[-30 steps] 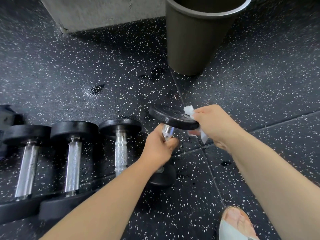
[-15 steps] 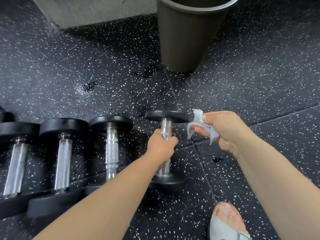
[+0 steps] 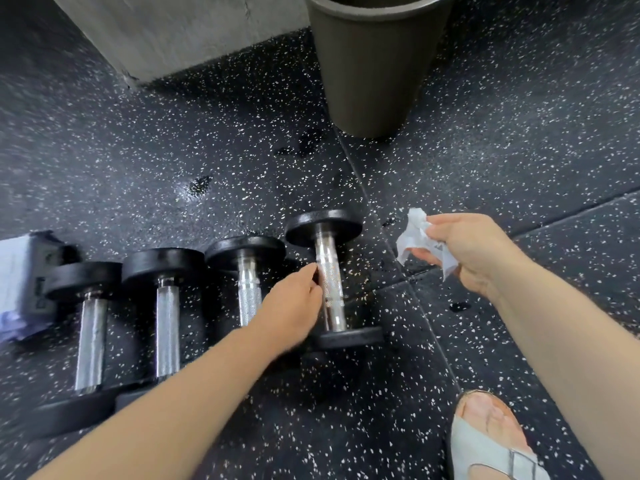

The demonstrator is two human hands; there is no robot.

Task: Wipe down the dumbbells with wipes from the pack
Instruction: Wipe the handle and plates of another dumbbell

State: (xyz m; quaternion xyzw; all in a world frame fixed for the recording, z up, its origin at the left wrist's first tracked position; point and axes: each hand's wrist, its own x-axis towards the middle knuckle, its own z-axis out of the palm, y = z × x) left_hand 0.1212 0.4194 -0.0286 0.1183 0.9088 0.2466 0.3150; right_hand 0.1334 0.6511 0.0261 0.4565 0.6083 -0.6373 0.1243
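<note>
Dumbbells, four, black heads and knurled steel handles: lay side by side on the speckled rubber floor (image 3: 519, 168).
Rightmost dumbbell (image 3: 330, 282): the left hand (image 3: 294, 310) rested against its handle, fingers loose and not wrapped round it.
Three further dumbbells (image 3: 166, 327): lay to its left.
Wipe (image 3: 414, 233), white, crumpled: was pinched in the right hand (image 3: 474, 251), to the right of that dumbbell and apart from it.
Pack (image 3: 20, 285) (bluish, blurred): lay at the left edge, beside the row.
Dark bin (image 3: 374, 64): stood beyond.
Sandalled foot (image 3: 485, 441): stood lower right.

The black speckled floor (image 3: 519, 133) (tiled, seams visible) carries 4 dumbbells (image 3: 166, 317) lying side by side, a wipes pack (image 3: 20, 282) at their left, a dark bin (image 3: 374, 74), and a sandalled foot (image 3: 485, 445).
</note>
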